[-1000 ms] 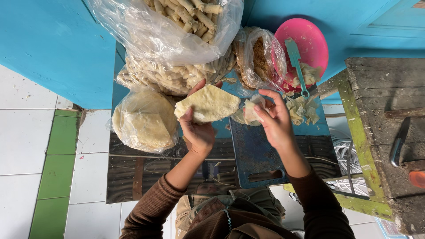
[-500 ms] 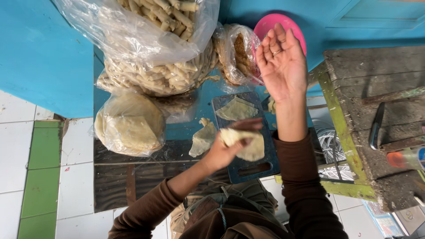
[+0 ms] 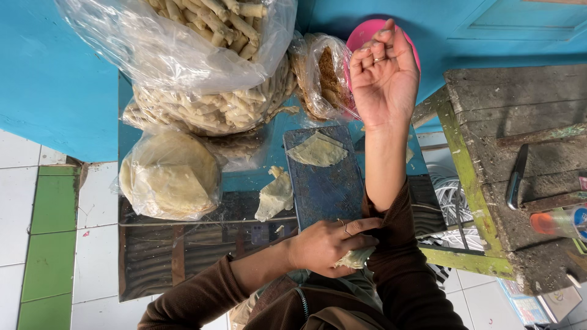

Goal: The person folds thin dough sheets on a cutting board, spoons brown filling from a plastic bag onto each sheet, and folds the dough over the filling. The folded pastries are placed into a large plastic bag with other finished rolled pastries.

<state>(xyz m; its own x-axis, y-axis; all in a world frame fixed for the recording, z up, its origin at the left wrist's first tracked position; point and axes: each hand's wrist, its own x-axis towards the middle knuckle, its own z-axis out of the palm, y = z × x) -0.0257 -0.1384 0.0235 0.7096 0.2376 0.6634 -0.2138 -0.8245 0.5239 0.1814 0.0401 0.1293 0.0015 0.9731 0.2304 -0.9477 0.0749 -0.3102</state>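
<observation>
Blue walls and a blue worktop (image 3: 257, 177) surround me, with a dark board (image 3: 327, 183) in front carrying one flat dough sheet (image 3: 318, 151). With the fingers of my left hand (image 3: 327, 244) closed around it, I hold a folded piece of dough (image 3: 354, 259) close to my body, below the board's near edge. Well apart from it, my right hand (image 3: 384, 73) is raised empty, fingers loosely curled, in front of the pink bowl (image 3: 367, 33), beside the bags of rolled snacks (image 3: 202, 67).

Clear glossy plastic bags (image 3: 183, 55) are crinkling, upper left. Blue board (image 3: 324, 183), frame centre, is looking scuffed, matt. Dough sheet (image 3: 317, 151) is showing soft, floury. Wooden table (image 3: 520, 122), right, is looking rough, weathered, paint flaking.
</observation>
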